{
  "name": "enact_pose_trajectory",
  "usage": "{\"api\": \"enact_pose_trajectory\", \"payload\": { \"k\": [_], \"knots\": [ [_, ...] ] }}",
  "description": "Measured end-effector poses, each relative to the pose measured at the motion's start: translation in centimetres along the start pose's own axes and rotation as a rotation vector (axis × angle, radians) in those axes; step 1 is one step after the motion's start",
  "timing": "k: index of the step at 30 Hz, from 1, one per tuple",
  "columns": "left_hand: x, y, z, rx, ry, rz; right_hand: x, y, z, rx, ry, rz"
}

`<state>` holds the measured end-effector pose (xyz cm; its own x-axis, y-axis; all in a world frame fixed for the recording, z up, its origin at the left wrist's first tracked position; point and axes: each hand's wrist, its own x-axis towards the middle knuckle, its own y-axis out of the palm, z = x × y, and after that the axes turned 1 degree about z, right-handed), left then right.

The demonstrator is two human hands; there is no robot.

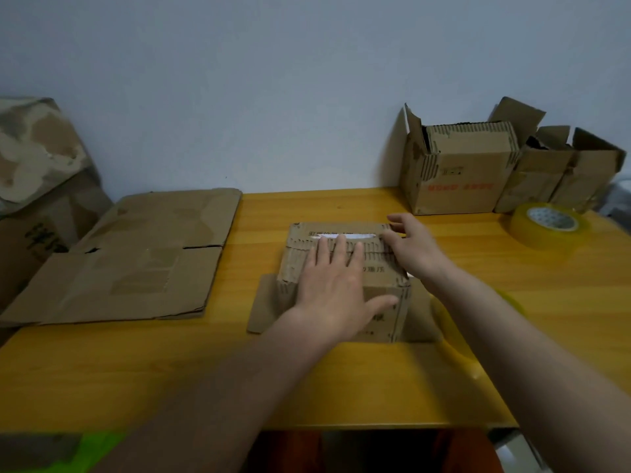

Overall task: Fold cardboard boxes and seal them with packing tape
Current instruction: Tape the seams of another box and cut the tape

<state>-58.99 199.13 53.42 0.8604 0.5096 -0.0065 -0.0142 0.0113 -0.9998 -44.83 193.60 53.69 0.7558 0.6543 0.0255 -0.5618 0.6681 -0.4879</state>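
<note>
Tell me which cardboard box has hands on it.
The centre box: left hand flat on top, right hand at its far corner. Boxes by the wall sit untouched.

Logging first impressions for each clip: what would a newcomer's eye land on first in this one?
Both hands at the table's centre: the left hand lies flat on a small cardboard box, while the right hand touches its far right edge. Next, the yellowish tape roll at the right of the orange table, in front of open boxes by the wall. Flattened cardboard lies at left.
</note>
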Motion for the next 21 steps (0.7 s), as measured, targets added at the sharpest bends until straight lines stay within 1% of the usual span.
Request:
{"api": "enact_pose_trajectory", "payload": {
  "k": [4,6,8,9,13,15,17,19,21],
  "knots": [
    [1.6,-0.5,-2.3,0.014,-0.001,-0.002,0.0,-1.3,-0.8,-0.037,-0.054,-0.024],
    [2.1,-0.6,-2.5,0.009,0.042,0.003,-0.3,-2.0,-1.2,0.018,-0.076,-0.002],
    [2.4,-0.7,-2.2,-0.018,0.093,0.026,-0.6,-3.0,-1.7,0.112,-0.060,0.008],
    [2.5,-0.8,-2.0,-0.031,0.094,0.045,-0.8,-3.6,-1.9,0.109,-0.061,0.000],
    [3.3,-1.1,-2.2,-0.067,0.015,0.078,-1.6,-6.2,-3.7,-0.162,-0.073,-0.058],
    [3.6,-1.4,-2.7,-0.063,0.032,0.104,-2.4,-7.2,-5.3,-0.289,-0.024,-0.079],
    [3.9,-1.7,-2.5,-0.091,0.059,0.135,-3.8,-7.9,-6.6,-0.468,0.034,-0.090],
    [4.1,-2.0,-1.7,-0.151,0.058,0.126,-5.5,-8.1,-7.7,-0.676,0.099,-0.043],
    [4.0,-2.1,-1.0,-0.173,0.070,0.105,-7.1,-7.9,-8.8,-0.896,0.166,0.064]
  ]
}}
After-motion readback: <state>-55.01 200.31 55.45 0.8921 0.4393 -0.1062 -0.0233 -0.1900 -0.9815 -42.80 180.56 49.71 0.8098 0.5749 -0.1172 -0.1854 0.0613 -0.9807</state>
